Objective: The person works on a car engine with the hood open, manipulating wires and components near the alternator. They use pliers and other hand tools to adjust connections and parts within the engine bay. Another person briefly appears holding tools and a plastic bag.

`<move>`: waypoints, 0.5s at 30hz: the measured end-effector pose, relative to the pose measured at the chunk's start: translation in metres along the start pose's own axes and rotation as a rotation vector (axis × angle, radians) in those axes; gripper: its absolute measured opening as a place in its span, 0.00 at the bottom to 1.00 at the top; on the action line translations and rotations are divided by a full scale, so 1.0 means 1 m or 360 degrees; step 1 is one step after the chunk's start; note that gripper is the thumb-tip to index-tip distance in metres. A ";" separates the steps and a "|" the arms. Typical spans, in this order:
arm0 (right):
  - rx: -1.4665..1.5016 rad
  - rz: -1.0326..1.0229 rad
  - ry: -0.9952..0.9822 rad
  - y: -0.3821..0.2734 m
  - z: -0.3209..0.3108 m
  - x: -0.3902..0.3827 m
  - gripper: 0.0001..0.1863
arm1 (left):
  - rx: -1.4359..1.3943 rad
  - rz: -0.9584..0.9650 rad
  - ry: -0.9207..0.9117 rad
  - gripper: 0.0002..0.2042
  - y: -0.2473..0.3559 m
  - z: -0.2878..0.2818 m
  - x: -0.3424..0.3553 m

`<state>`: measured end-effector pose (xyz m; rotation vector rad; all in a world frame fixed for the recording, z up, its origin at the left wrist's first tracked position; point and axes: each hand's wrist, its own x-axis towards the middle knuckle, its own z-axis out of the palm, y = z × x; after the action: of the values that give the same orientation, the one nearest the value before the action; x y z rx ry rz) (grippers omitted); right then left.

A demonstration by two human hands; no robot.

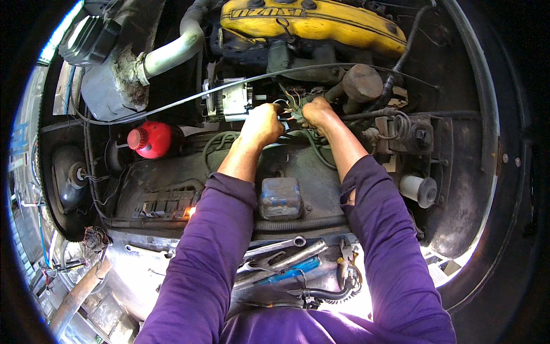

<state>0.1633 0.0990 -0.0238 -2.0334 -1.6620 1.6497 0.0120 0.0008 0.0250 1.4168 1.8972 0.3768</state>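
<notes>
Both arms in purple sleeves reach into an open engine bay. My left hand [263, 123] is closed on a small tool or connector beside the silver alternator [229, 100]. My right hand [318, 113] grips a bundle of thin coloured wires [290, 98] just below the yellow valve cover [312, 23]. The two hands almost touch over the wires. What exactly sits inside the left fist is hidden by the fingers.
A red cap [150, 139] sits left, a grey hose [172, 51] above it. A blue-grey box [281, 198] lies between my forearms. Wrenches, a blue-handled screwdriver [289, 270] and pliers [345, 265] rest on the front ledge. A white filter [418, 189] is at right.
</notes>
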 end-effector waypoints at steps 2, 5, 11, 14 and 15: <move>-0.0006 0.0026 -0.0007 0.000 0.000 0.002 0.15 | -0.0005 -0.0009 -0.0018 0.20 -0.002 0.001 0.001; 0.0023 0.0068 0.0086 -0.002 0.000 0.004 0.15 | 0.0027 -0.0009 -0.0025 0.19 -0.003 0.001 0.004; 0.0317 0.0090 -0.0065 -0.005 -0.014 -0.020 0.15 | 0.0221 -0.0084 -0.0002 0.16 0.017 -0.025 -0.010; -0.0174 -0.0110 0.0207 -0.014 -0.030 -0.046 0.20 | 0.0353 -0.0068 0.0126 0.13 0.040 -0.064 -0.029; -0.0142 -0.0133 0.0158 -0.021 -0.039 -0.056 0.19 | 0.0385 -0.0006 0.0169 0.14 0.047 -0.083 -0.038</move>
<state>0.1847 0.0892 0.0435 -2.0181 -1.7899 1.4494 -0.0081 -0.0021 0.1253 1.5760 2.0876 0.2299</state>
